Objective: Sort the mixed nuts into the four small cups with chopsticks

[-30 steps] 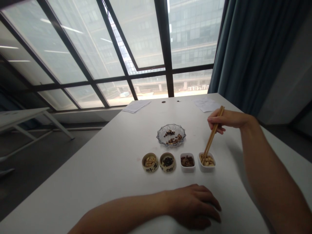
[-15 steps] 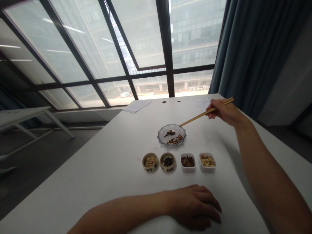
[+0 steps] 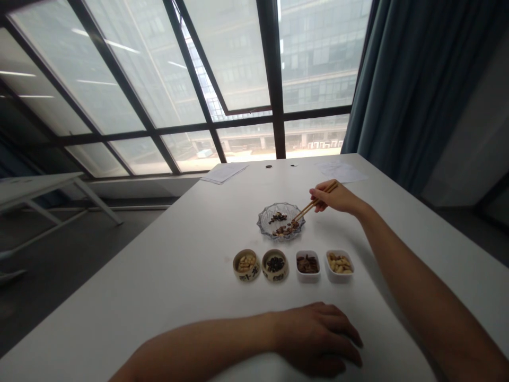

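My right hand (image 3: 331, 196) is closed around a pair of wooden chopsticks (image 3: 305, 210). Their tips reach down into a clear glass dish (image 3: 263, 211), at a pile of brown pieces (image 3: 289, 228) on its right side. Whether the tips pinch a piece is too small to tell. Dark seeds (image 3: 277, 217) lie in a separate small heap in the same dish. My left hand (image 3: 318, 337) rests palm down on the white table, fingers loosely spread, with nothing in it. It lies in front of the row of small containers.
In the row stand a round bowl of peanuts (image 3: 246, 262), a round bowl of black seeds (image 3: 275, 263), a white tub of brown pieces (image 3: 307, 263) and a white tub of pale nuts (image 3: 339, 262). Paper sheets (image 3: 225, 172) and another paper (image 3: 344, 171) lie toward the table's far edge.
My right hand has moved left and down, bringing the chopstick tips from above the dish's back rim down to the brown pieces. My left hand has stayed in place.
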Demonstrator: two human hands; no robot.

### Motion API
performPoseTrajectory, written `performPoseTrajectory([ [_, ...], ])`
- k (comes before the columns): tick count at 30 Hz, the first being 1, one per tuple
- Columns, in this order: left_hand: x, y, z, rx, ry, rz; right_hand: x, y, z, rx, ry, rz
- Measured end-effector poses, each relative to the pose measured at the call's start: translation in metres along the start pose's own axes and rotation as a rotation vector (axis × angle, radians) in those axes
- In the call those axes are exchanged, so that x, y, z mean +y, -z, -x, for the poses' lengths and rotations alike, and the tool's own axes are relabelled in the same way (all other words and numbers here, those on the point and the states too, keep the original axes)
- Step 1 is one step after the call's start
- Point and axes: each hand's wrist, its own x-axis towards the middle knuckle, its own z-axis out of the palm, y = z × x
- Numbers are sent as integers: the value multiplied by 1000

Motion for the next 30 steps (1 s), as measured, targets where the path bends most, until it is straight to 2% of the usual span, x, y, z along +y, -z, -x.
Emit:
performPoseTrajectory([
  [9, -1, -2, 1, 16, -15, -19, 10, -7, -4, 29, -12, 76],
  [14, 0, -1, 1, 0, -11, -23, 10, -11, -4, 55, 49, 149],
  [23, 1, 1, -1, -5, -1, -15, 17, -17, -9, 231, 47, 184],
  [30, 1, 1, 0, -16, 1, -18, 0, -7, -5, 297, 26, 74],
])
